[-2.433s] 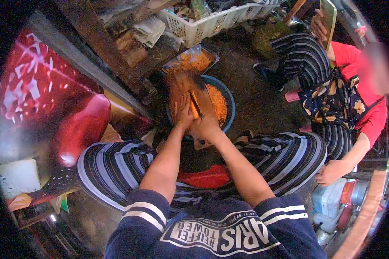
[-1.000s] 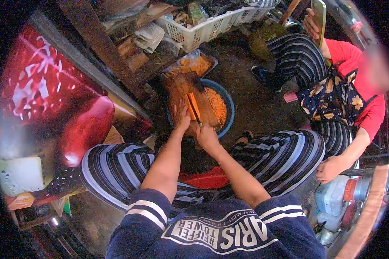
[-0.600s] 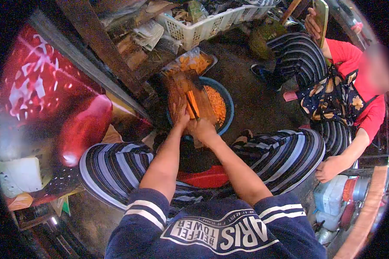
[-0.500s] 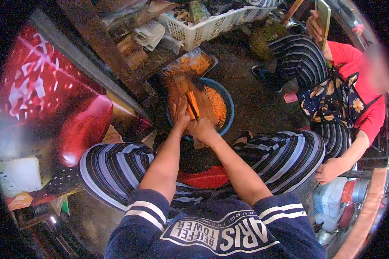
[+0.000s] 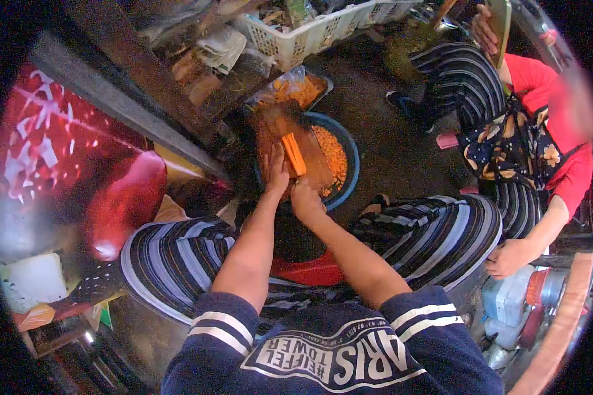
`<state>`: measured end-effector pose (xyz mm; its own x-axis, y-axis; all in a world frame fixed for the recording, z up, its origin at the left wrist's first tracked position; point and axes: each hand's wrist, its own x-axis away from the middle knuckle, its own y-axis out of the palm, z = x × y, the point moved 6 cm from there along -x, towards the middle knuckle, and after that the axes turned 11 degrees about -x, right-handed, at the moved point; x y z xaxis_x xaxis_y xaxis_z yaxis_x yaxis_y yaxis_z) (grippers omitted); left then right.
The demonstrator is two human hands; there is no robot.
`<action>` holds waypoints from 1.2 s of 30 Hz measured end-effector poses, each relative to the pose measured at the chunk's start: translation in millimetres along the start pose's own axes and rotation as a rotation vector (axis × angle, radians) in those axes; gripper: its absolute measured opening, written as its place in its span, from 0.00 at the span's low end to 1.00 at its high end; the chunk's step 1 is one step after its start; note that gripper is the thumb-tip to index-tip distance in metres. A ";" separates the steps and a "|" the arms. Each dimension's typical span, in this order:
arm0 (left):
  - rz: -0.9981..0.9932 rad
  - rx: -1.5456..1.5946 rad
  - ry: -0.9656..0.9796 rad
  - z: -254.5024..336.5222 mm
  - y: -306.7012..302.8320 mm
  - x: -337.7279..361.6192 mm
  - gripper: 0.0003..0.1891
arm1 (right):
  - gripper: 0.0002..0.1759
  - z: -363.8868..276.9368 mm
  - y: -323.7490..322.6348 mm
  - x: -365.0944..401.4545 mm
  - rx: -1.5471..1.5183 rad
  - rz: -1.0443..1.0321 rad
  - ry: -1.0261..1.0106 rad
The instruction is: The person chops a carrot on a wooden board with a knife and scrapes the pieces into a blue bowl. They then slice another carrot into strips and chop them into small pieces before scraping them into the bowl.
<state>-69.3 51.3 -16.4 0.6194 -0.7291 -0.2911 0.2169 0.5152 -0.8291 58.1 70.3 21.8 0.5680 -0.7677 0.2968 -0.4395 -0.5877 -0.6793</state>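
Observation:
A brown wooden cutting board [image 5: 276, 128] lies across a blue basin [image 5: 350, 148] that holds chopped orange carrot pieces [image 5: 332, 155]. Long orange carrot sticks [image 5: 294, 153] lie on the board. My left hand [image 5: 276, 172] presses down on the near end of the sticks. My right hand [image 5: 305, 199] sits just right of it, closed around a knife handle; the blade is mostly hidden against the board.
A tray of orange pieces [image 5: 293, 89] stands behind the board, and a white plastic basket [image 5: 309, 36] behind that. Another person in red sits at right holding a phone [image 5: 501, 26]. A red plastic stool [image 5: 122, 197] stands at left.
My right hand has drawn back toward me along the board. The knife blade, earlier seen beside the carrot sticks, is now hardly visible. My left hand stays on the carrot.

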 end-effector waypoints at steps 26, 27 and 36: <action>-0.023 -0.282 -0.347 70.9 -40.0 0.7 0.43 | 0.16 16.4 -101.6 -25.9 -0.113 0.142 -0.173; -0.122 -0.298 -0.292 72.2 -43.6 0.5 0.41 | 0.16 21.9 -102.5 -27.8 -0.096 0.120 -0.151; 0.091 -0.383 -0.021 55.2 -51.4 13.2 0.33 | 0.17 24.3 -89.8 -31.7 -0.031 0.088 -0.200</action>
<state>-30.7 40.0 48.7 0.6394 -0.6768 -0.3648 -0.1344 0.3688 -0.9197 96.5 153.6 57.1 0.6518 -0.7522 0.0963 -0.5130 -0.5308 -0.6746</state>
